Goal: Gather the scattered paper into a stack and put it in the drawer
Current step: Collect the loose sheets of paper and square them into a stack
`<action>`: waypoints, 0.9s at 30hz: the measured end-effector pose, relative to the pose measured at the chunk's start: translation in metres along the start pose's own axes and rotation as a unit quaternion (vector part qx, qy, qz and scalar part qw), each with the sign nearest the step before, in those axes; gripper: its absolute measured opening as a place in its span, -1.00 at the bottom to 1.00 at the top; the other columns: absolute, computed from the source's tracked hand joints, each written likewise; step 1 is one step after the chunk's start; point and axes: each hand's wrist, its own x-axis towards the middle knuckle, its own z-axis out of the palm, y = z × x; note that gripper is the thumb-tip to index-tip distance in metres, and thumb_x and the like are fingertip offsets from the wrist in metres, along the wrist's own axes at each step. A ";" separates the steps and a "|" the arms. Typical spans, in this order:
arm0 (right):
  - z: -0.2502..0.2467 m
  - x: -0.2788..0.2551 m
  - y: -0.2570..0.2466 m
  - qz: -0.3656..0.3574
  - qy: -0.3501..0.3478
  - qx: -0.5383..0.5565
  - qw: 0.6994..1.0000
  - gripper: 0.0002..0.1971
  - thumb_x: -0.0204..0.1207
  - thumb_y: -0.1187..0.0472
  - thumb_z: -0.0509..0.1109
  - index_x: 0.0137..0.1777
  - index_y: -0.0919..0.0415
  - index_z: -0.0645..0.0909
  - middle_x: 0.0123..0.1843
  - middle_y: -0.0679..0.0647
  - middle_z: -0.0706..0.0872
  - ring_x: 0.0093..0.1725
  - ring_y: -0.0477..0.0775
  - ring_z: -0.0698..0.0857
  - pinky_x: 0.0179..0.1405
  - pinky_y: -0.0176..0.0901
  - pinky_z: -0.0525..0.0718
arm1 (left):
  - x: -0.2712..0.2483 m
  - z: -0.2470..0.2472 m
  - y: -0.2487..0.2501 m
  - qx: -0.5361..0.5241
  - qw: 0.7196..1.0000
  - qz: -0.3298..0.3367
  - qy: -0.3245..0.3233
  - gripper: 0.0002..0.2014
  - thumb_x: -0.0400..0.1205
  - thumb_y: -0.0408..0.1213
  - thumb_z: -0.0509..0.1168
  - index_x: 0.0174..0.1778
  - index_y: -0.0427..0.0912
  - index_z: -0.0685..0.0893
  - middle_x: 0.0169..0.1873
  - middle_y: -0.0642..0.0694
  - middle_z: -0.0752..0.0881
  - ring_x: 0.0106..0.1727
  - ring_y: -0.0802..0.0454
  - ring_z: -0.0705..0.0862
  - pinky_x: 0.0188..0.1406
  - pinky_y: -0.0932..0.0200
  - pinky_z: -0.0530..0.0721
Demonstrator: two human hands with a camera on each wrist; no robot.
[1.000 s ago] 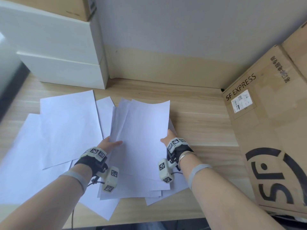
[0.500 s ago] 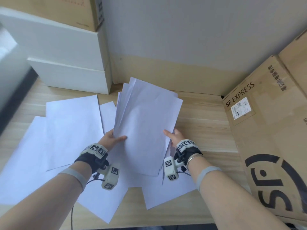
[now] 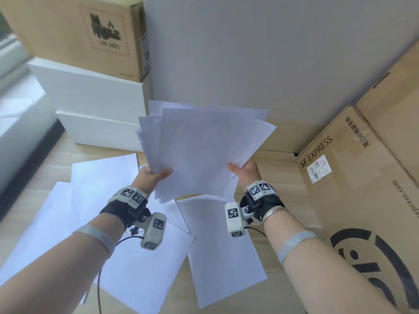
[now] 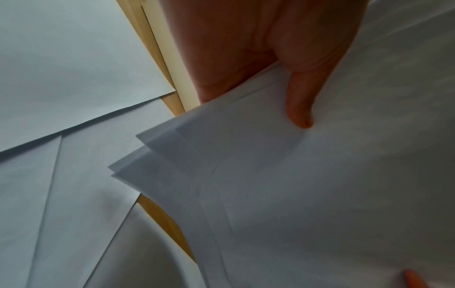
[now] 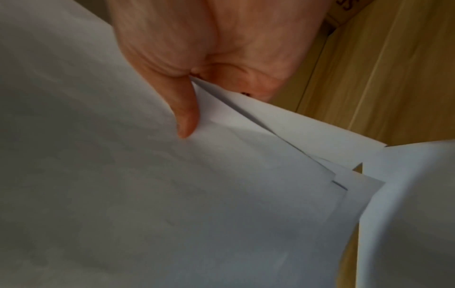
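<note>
I hold a loose sheaf of white paper (image 3: 199, 150) upright in the air above the wooden table (image 3: 278, 168). My left hand (image 3: 154, 176) pinches its left edge, thumb in front (image 4: 299, 109), sheets (image 4: 295, 194) fanned out unevenly. My right hand (image 3: 243, 174) pinches the right edge, thumb on the front sheet (image 5: 184, 117), with staggered paper corners (image 5: 344, 185) showing. Several more white sheets (image 3: 102, 184) lie scattered flat on the table below, one (image 3: 217, 245) under my right wrist. No drawer is visible.
White boxes (image 3: 95, 105) are stacked at the back left with a cardboard box (image 3: 74, 30) on top. A large SF Express carton (image 3: 362, 189) stands along the right side. A grey wall (image 3: 249, 53) rises behind the table.
Both hands lifted the sheaf off the table and tilted it upright toward the wall. A sheet that lay beneath stayed on the table.
</note>
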 end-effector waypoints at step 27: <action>0.024 -0.001 -0.014 -0.073 0.014 0.026 0.997 -0.71 0.31 0.42 0.57 0.03 0.33 0.63 0.01 0.19 0.73 0.01 0.14 0.69 0.15 -0.03 0.64 | 0.009 0.024 0.087 -0.011 0.975 0.174 0.137 -0.73 0.57 -0.44 0.16 -0.41 -0.04 0.42 -0.46 0.02 0.37 -0.40 0.17 0.31 -0.55 0.55 0.31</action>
